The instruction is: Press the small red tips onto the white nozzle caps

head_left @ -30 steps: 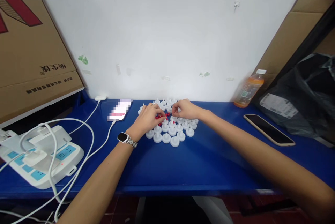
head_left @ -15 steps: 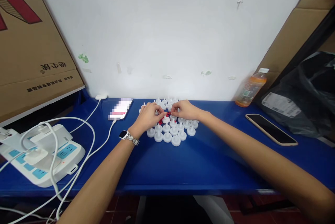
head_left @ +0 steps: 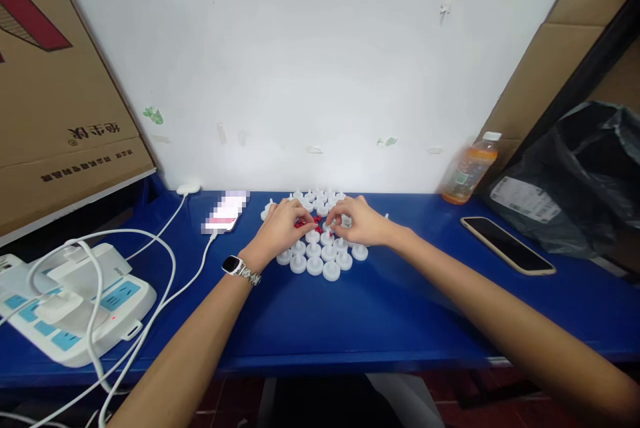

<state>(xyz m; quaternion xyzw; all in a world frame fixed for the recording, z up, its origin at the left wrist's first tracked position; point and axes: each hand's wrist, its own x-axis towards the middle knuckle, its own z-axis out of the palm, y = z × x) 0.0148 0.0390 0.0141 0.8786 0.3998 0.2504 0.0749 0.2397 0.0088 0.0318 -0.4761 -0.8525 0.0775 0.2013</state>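
Note:
On the blue table stands a cluster of white round caps (head_left: 331,271), each with a thin spout pointing up. Small red pieces (head_left: 300,223) lie in the middle of the cluster. My left hand (head_left: 286,228), with a watch (head_left: 231,265) on its wrist, reaches in from the left, thumb and finger pinched above the red pieces. What it pinches is too small to make out. Opposite it, my right hand (head_left: 364,221) has thumb and forefinger closed near the spout of a white cap (head_left: 327,239). Anything between those fingertips is hidden.
At left are a power strip (head_left: 120,296) with looping white cables and a charging phone (head_left: 225,211). At right stand an orange drink bottle (head_left: 470,171), a second phone (head_left: 507,246) and a dark plastic bag (head_left: 565,175). A cardboard box (head_left: 65,95) leans at far left.
My right hand has moved slightly down toward the near caps, and its fingers are over a different cap. My left hand has stayed over the red pieces. The whole view has shifted slightly.

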